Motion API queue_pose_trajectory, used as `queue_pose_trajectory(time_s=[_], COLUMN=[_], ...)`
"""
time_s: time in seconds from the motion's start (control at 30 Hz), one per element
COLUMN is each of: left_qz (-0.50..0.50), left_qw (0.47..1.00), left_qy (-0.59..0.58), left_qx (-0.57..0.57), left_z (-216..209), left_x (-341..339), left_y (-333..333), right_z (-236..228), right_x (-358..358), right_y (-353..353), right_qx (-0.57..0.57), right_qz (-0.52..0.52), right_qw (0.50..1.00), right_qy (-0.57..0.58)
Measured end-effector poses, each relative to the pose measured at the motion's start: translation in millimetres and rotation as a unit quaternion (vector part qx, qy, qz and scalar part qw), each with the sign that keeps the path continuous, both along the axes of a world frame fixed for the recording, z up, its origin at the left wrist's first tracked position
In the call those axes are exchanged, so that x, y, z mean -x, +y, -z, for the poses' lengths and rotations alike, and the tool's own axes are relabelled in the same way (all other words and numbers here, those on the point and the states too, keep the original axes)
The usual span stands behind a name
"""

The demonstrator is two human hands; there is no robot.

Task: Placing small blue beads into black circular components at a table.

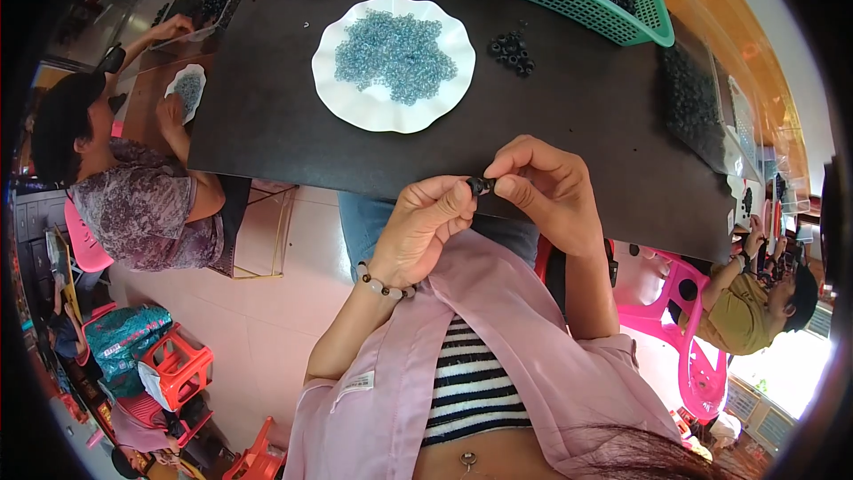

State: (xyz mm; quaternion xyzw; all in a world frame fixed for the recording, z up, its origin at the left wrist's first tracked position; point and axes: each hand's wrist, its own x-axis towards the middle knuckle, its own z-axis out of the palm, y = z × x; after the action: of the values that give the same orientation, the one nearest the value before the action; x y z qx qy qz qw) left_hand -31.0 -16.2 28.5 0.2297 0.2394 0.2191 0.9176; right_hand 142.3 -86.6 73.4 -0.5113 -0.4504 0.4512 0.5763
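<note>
Near the table's front edge my left hand (426, 218) pinches a small black round part (480, 186) between thumb and fingertips. My right hand (549, 191) meets it from the other side, thumb and forefinger closed at the part's right end. Whether those fingers hold a separate tiny piece is too small to tell. Beyond my hands stands a white scalloped plate (391, 117) with many small clear-bluish ring-like pieces (395, 53) on it. Several loose black round parts (513, 53) lie on the dark table to the plate's right.
A green plastic basket (569, 2) of black parts stands at the far right of the dark table (267, 116). A transparent bag of black parts (691, 98) lies at its right edge. People sit at left (142, 178) and right (746, 307). Red stools (178, 364) stand behind.
</note>
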Motion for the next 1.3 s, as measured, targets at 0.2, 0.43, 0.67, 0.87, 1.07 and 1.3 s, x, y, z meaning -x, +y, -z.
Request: queue_pose_trajectory(time_s=[0.2, 0.43, 0.67, 0.87, 1.07, 1.3], left_qz=[0.005, 0.007, 0.007, 0.005, 0.004, 0.026], left_qw=[1.000, 1.000, 1.000, 1.000, 0.996, 0.987], left_qy=[-0.022, -0.011, -0.002, 0.018, 0.059, 0.061], left_qx=[0.003, 0.005, 0.003, -0.018, -0.065, -0.150], left_z=[-4.4, -8.4, -6.2, -3.5, 1.4, -7.2], left_x=[1.6, 1.4, 0.3, -2.4, -1.0, -1.7], left_y=[-1.7, -3.8, 0.0, 4.6, 13.8, 31.2], right_z=[-5.5, -7.3, -5.6, -1.4, 4.0, 3.7], right_x=[0.2, -0.5, -2.4, -2.2, -6.7, -2.6], right_y=[-4.8, -5.5, -1.8, 2.8, 9.2, 20.3], right_qx=[-0.023, -0.007, -0.005, 0.006, 0.030, 0.032], right_qz=[0.006, 0.003, 0.009, 0.014, -0.004, -0.068], right_qw=[1.000, 0.998, 0.993, 0.994, 0.995, 0.996], right_qy=[0.004, -0.058, -0.117, -0.105, -0.095, 0.057])
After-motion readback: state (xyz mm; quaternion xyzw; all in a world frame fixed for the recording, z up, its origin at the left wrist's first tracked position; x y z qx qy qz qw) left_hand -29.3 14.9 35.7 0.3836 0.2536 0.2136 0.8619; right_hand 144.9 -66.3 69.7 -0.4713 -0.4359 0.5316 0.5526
